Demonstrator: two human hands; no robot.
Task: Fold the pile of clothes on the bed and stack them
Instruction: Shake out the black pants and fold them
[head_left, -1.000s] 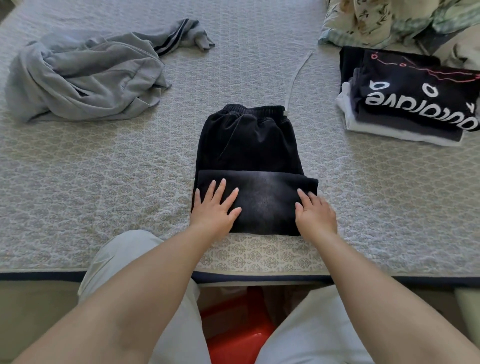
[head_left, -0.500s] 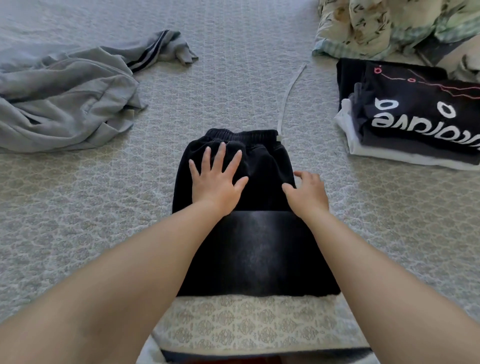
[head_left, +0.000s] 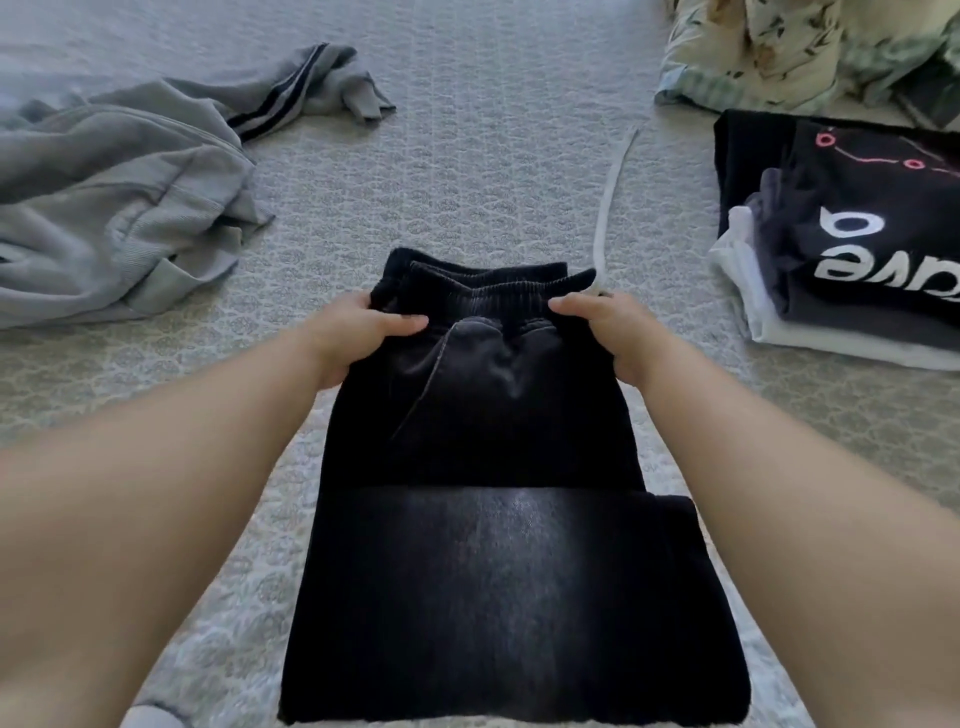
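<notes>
The quilted grey bedspread (head_left: 493, 156) stretches away from me, and the black trousers (head_left: 493, 545) lie on it straight ahead, their long axis running from my body toward the far side. The near end is already doubled over; the elastic waistband (head_left: 483, 283) is the far end, and that is where both my hands are. My left hand (head_left: 358, 338) grips the waistband's left corner, thumb on top and fingers tucked under the cloth. My right hand (head_left: 608, 332) holds the right corner the same way, just beside the white drawstring (head_left: 613, 192) trailing off beyond it. Both hands sit equally far out, so I judge the next fold has to come back toward me, over the doubled part. The folded stack (head_left: 841, 244) waits well off to my right, the crumpled grey sweatshirt (head_left: 119, 208) to my left.
</notes>
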